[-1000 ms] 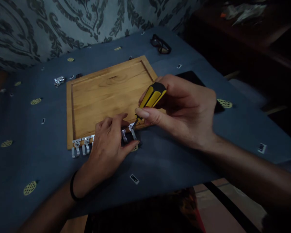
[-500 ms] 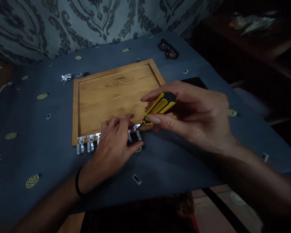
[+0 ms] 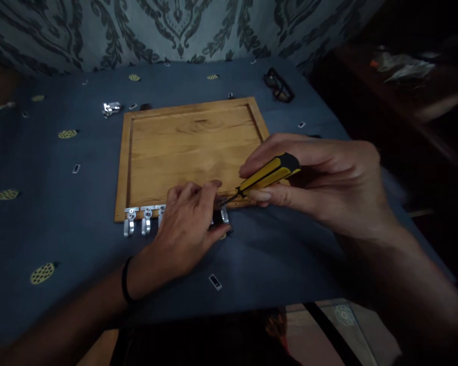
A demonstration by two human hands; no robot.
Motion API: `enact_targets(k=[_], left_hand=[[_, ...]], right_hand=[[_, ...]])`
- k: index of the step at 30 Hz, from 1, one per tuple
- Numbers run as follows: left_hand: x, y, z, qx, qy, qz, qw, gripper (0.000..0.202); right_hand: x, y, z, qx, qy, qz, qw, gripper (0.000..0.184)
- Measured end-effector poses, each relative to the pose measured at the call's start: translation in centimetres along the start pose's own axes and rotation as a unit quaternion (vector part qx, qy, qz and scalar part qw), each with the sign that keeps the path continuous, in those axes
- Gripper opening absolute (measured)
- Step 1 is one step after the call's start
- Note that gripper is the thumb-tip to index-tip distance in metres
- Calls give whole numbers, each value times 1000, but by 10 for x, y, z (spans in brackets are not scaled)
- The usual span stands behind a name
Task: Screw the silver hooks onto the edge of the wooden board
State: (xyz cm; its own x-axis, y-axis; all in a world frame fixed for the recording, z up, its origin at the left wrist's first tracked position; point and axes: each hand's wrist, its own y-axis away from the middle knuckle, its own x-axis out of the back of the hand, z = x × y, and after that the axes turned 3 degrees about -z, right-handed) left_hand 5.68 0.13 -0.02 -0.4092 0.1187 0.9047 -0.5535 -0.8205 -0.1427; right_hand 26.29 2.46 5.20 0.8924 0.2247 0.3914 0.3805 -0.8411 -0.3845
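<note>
Yellow-and-black screwdriver (image 3: 269, 174) pinched in the right hand (image 3: 328, 188), tip on a metal hook (image 3: 224, 216) at the near edge of the wooden board (image 3: 191, 147); left hand (image 3: 187, 229) pinches that hook. A slipping tip could stab that hand

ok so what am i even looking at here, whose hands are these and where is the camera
There is no machine here: a person is working with bare hands, and the camera sits on their head, looking forward and down. So the arms come in from the bottom edge. The right hand grips a yellow and black screwdriver, its tip down at a metal hook that the left hand pinches at the near edge of a wooden board. More hooks line that edge. All lies on a blue cloth; a pair of glasses and a loose metal piece sit farther back.
</note>
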Motion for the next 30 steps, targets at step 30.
enact_targets(k=[30], left_hand=[[0,1,-1,-2,1,2,1000,72]], right_hand=[[-25,20,10,34,38,186,981,11]])
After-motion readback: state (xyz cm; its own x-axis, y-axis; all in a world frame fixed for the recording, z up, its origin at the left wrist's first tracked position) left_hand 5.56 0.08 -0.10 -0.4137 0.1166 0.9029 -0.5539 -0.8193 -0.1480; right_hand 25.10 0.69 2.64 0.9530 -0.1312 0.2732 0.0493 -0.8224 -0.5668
